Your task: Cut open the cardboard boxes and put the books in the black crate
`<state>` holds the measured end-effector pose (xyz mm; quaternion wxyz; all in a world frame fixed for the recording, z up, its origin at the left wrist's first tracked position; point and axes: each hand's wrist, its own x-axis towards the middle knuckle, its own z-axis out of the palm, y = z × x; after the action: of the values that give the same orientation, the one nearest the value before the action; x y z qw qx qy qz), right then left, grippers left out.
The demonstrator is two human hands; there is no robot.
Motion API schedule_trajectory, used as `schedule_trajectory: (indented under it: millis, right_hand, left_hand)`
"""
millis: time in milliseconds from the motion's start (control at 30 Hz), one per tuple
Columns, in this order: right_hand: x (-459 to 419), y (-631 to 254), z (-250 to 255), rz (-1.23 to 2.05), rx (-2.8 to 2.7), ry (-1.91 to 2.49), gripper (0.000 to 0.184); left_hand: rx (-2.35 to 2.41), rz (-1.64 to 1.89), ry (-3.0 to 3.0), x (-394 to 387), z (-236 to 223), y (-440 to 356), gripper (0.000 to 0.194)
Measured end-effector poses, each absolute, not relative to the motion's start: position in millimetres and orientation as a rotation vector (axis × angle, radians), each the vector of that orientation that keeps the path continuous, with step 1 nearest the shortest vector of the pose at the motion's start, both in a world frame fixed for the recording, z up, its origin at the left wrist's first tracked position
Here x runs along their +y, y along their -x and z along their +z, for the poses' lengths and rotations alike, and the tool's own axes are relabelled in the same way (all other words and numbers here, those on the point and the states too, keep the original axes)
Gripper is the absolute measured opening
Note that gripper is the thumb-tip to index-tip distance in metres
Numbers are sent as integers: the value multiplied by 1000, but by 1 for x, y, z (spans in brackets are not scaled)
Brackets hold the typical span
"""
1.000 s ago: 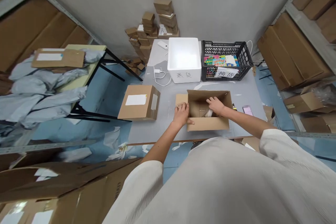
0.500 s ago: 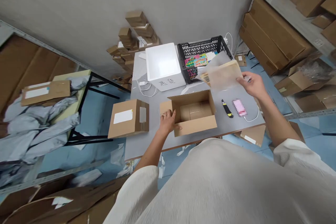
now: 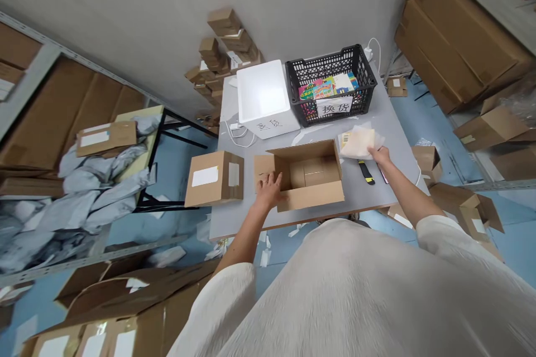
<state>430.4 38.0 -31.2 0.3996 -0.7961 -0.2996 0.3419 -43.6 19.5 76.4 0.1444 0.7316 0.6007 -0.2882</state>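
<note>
An open cardboard box [image 3: 310, 198] stands near the front edge of the table, its inside showing only bare cardboard. My left hand [image 3: 269, 189] lies against its left flap and rim, fingers spread. Right of the box, my right hand [image 3: 379, 157] pinches the edge of a pale packet in a clear plastic bag [image 3: 359, 143], held just beyond the box's right wall. A black and yellow utility knife [image 3: 367, 174] lies below the packet, partly covered by it. Beside the knife, my right hand and forearm hide most of a phone-like object.
A white foam bin [image 3: 268, 122] and a black crate [image 3: 333, 67] with colourful booklets stand at the back of the grey table [image 3: 234, 223]. A closed carton [image 3: 213, 178] sits at the left edge. Grey mailer bags [image 3: 100, 178] pile up farther left; shelves with cartons flank both sides.
My right hand has brought the packet down and left, from in front of the crate to beside the open box. My left hand stays at the left flap.
</note>
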Motion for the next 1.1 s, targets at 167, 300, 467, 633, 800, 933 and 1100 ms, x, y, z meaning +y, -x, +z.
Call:
schedule_trajectory:
  millis: [167,300,467,633,800,933,1100]
  right_hand:
    - [36,-426,-58,1008,-551,2084,22]
    - [34,-427,-67,1035,-493,2161,21]
    - [30,-432,-74,991,-560,2236,42]
    - [26,-431,-63,747,-757,2291,80]
    - [19,-408,-34,993,-1049,1953,58]
    - [15,-379,-9,1353,-1056,1708,51]
    - [14,-353,15,1476,-1013,1678,47]
  left_hand:
    - [1723,-808,-2114,8,82,41,102]
    - [1717,-780,-2127,2,83,45,93]
    - [1698,-680,-2173,-1,78,55,85]
    - [1685,-472,-2196,-1,74,63,82]
    - [1830,86,-2133,3,73,78,89]
    - [1882,590,-1764,12,70,93,93]
    - [1564,741,-1409,17,60,101,81]
